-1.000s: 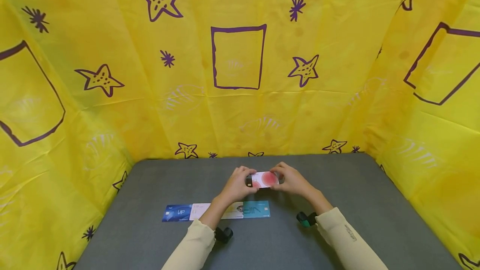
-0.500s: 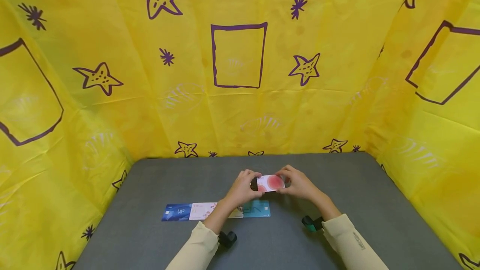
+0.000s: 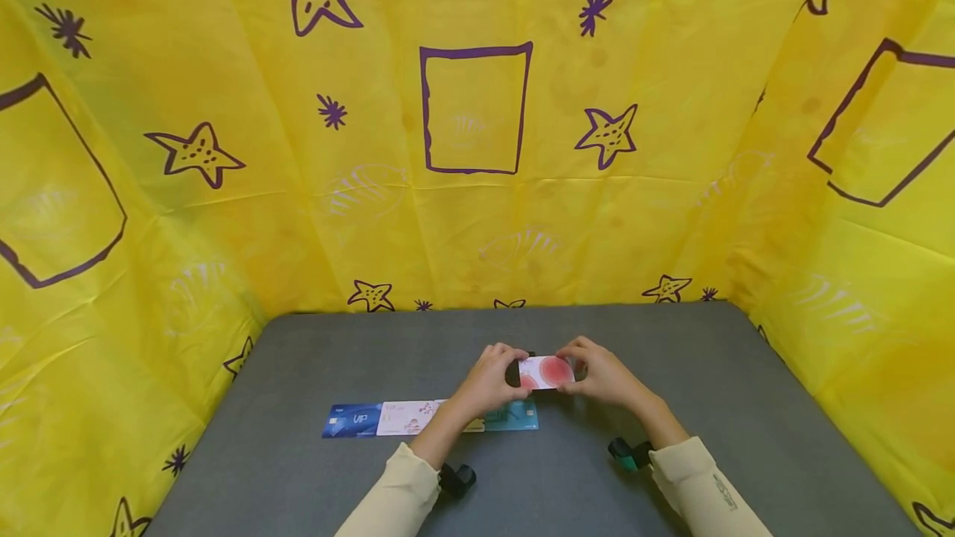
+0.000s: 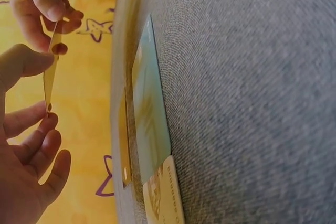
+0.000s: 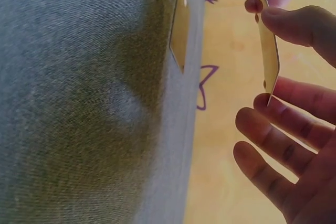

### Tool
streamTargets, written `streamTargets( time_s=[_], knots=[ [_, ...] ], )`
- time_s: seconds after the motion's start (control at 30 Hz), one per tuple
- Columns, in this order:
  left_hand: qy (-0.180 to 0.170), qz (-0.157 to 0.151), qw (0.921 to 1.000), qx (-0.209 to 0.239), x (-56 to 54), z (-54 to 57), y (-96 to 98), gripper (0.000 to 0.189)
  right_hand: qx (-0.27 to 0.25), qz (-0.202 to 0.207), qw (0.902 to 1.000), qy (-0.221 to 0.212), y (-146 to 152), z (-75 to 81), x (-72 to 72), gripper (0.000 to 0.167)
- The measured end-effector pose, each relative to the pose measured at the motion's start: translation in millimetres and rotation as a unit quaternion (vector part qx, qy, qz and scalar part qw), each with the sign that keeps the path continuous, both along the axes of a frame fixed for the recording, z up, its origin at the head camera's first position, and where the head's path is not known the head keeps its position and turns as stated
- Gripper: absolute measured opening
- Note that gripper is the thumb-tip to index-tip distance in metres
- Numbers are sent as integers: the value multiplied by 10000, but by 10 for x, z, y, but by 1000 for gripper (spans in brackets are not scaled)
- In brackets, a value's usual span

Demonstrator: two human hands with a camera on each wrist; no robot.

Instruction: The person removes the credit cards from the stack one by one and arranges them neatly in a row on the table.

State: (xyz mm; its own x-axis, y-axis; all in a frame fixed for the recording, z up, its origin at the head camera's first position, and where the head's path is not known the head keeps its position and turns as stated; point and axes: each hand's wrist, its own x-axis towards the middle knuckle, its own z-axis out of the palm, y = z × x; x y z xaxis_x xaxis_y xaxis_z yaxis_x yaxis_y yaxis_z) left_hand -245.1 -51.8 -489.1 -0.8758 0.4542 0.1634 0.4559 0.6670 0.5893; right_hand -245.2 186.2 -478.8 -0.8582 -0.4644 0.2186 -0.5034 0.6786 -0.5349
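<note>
A white card with pink-red circles [image 3: 547,372] is held above the table between both hands. The left hand [image 3: 492,377] pinches its left end, and the right hand [image 3: 603,371] pinches its right end. Edge-on, the card [image 4: 51,77] appears thin and flat in the left wrist view, with thumbs and fingers at its edges. Below and to the left, a row lies on the table: a blue VIP card [image 3: 354,421], a white card with pinkish flowers [image 3: 403,418], a yellowish card [image 4: 165,192] mostly covered by the left forearm in the head view, and a teal card [image 3: 518,416].
Another flat card [image 5: 180,32] lies on the table beyond the teal one, mostly hidden behind the held card in the head view. The grey cloth-covered table [image 3: 298,479] is enclosed by yellow curtains [image 3: 477,230] with purple drawings.
Both hands have shifted a little right and nearer with the held card. More of the white flowered card shows past the left forearm. The row of cards stays put.
</note>
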Motion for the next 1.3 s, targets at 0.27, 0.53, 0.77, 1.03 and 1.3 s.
streamTargets(
  time_s=[0.27,0.53,0.77,1.03,1.3],
  knots=[
    [-153,24,9997,-191,46,-52,55,51,44,-39,9999,-87,63,-87,27,46],
    [-56,20,9995,-313,83,-75,112,49,87,-35,9998,-180,106,-140,59,45],
    [-137,-30,9993,-332,101,-145,145,48,119,-63,9995,-299,136,-187,72,45],
    [-136,-143,9977,-641,96,-192,180,47,172,-13,9990,-423,153,-204,104,42],
    [19,-300,9951,-943,93,-194,209,48,252,15,9976,-652,170,-226,107,41]
  ],
)
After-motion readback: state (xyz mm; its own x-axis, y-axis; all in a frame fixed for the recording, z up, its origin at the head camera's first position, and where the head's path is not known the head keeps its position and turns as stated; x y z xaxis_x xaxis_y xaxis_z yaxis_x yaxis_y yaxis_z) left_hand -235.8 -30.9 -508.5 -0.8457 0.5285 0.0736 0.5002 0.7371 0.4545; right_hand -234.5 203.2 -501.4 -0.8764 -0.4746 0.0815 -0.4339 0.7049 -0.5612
